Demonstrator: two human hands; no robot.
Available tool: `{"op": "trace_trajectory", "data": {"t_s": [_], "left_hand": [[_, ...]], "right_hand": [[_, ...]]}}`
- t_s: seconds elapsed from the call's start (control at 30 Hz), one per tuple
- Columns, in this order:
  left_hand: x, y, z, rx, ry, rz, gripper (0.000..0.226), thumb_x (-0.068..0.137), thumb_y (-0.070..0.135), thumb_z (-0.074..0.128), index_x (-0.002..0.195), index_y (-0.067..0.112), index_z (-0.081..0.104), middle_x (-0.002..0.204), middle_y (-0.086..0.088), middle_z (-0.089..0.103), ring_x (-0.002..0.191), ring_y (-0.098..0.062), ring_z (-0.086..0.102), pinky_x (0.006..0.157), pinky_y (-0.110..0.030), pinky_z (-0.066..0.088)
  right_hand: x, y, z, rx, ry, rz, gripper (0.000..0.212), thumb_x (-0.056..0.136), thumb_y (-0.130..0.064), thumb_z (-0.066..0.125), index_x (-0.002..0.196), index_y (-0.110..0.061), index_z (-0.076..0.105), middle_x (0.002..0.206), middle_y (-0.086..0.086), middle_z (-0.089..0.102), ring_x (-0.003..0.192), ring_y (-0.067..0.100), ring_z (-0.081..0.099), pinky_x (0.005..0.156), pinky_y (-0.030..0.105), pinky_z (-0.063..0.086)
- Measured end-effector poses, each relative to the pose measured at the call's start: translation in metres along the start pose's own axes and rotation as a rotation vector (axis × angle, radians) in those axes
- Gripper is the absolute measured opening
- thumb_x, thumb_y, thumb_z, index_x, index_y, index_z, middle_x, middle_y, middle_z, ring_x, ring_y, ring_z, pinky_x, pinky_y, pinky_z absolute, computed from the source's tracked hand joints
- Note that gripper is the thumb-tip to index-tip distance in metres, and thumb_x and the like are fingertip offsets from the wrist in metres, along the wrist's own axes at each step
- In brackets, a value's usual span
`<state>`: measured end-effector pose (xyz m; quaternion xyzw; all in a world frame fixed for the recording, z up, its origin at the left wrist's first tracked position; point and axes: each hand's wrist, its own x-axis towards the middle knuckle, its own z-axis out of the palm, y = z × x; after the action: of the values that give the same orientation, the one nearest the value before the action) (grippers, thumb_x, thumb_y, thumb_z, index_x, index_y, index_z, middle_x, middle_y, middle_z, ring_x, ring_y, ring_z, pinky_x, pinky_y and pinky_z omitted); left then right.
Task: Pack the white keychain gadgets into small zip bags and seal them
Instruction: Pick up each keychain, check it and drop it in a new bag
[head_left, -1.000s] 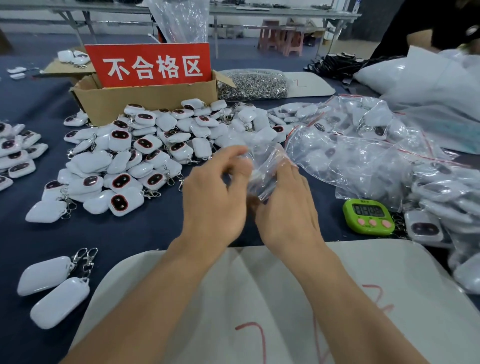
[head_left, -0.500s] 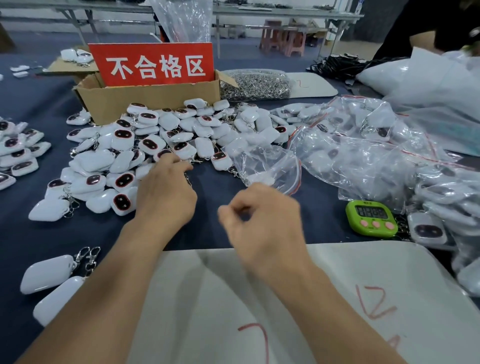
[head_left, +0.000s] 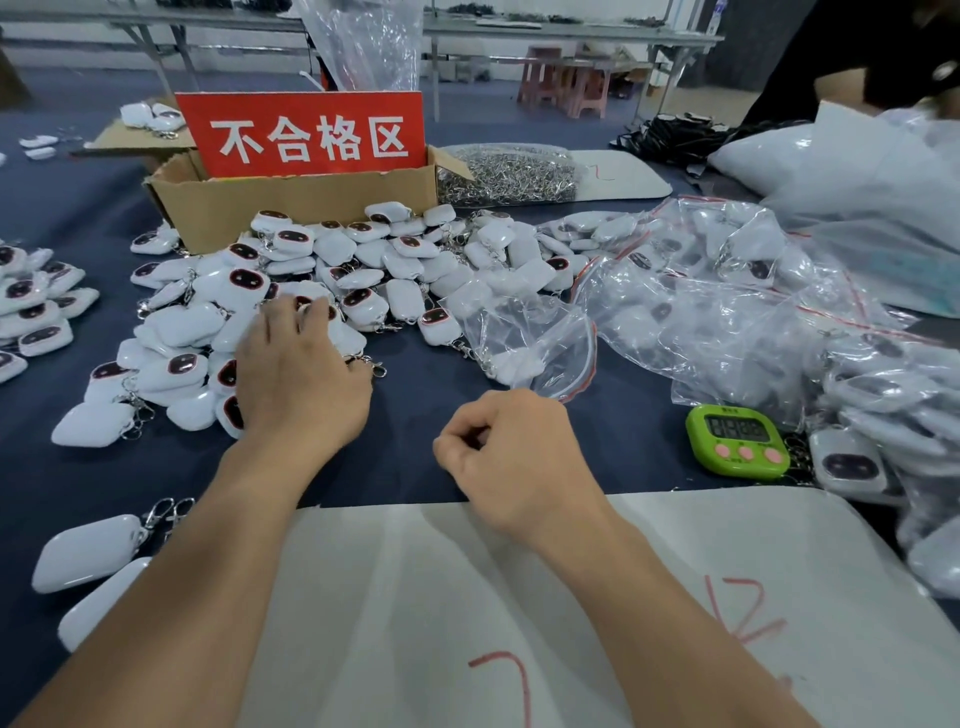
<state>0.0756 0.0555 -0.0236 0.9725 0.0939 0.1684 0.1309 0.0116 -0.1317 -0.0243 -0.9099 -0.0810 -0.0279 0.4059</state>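
A heap of white keychain gadgets (head_left: 363, 270) with dark oval faces lies on the dark blue cloth. My left hand (head_left: 298, 374) rests on the near side of the heap, its fingers spread over several gadgets. My right hand (head_left: 514, 457) hovers at the edge of the white sheet with its fingers curled, and holds nothing. Just beyond it lies a small clear zip bag (head_left: 530, 343) with a red seal strip and a white gadget inside. Many filled zip bags (head_left: 727, 322) are piled to the right.
A cardboard box (head_left: 291, 202) with a red sign stands behind the heap, beside a bag of metal clasps (head_left: 509, 174). A green timer (head_left: 737, 439) sits at the right. Two loose gadgets (head_left: 88, 553) lie near left. A white sheet (head_left: 519, 623) covers the near table. Another person's arm (head_left: 872, 57) is at the far right.
Both hands held the zip bag a second ago. The bag now lies on the cloth, my left hand has moved left onto the gadget heap, and my right hand has drawn back.
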Motion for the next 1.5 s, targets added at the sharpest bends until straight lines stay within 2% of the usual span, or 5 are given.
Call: {"op": "trace_trajectory", "data": {"t_s": [0.33,0.4,0.57,0.83,1.5], "left_hand": [[-0.017,0.029,-0.001,-0.438,0.12,0.131,0.031,0.087,0.044,0.07,0.068,0.02,0.067,0.061,0.011,0.06,0.067,-0.015,0.054,0.062,-0.029,0.041],[-0.025,0.039,-0.005,-0.587,0.199,0.23,0.005,0.085,0.033,0.077,0.083,0.029,0.079,0.074,0.023,0.063,0.077,0.0,0.057,0.068,-0.011,0.039],[-0.034,0.05,-0.007,-0.804,-0.193,0.379,0.055,0.072,-0.002,0.071,0.105,0.041,0.079,0.105,0.025,0.073,0.109,0.009,0.062,0.094,-0.006,0.041],[-0.026,0.051,-0.004,-1.21,-0.391,-0.064,0.023,0.074,0.026,0.068,0.09,0.029,0.084,0.09,-0.002,0.08,0.085,-0.017,0.073,0.091,-0.045,0.059],[-0.026,0.038,-0.013,-1.225,-0.56,0.079,0.021,0.085,0.006,0.077,0.1,0.019,0.083,0.097,-0.006,0.08,0.096,-0.015,0.075,0.085,-0.02,0.056]], "right_hand": [[0.006,0.0,-0.008,0.282,0.11,0.187,0.016,0.089,-0.024,0.063,0.079,-0.025,0.075,0.066,-0.008,0.072,0.06,0.008,0.067,0.062,0.02,0.055],[0.009,-0.004,-0.013,0.598,0.116,0.318,0.025,0.096,-0.032,0.064,0.079,-0.019,0.076,0.075,0.004,0.076,0.062,0.019,0.074,0.069,0.034,0.062],[0.012,-0.005,-0.022,1.026,0.072,0.431,0.022,0.103,-0.019,0.062,0.092,-0.005,0.075,0.084,0.017,0.077,0.07,0.026,0.075,0.061,0.026,0.06],[0.015,-0.002,-0.019,0.778,-0.013,0.355,0.016,0.1,-0.001,0.057,0.101,0.003,0.073,0.077,0.015,0.067,0.059,0.02,0.062,0.056,0.025,0.053],[0.02,0.006,-0.014,0.693,0.03,0.338,0.025,0.103,-0.017,0.056,0.088,-0.008,0.073,0.072,0.015,0.073,0.054,0.024,0.062,0.054,0.03,0.049]]}}
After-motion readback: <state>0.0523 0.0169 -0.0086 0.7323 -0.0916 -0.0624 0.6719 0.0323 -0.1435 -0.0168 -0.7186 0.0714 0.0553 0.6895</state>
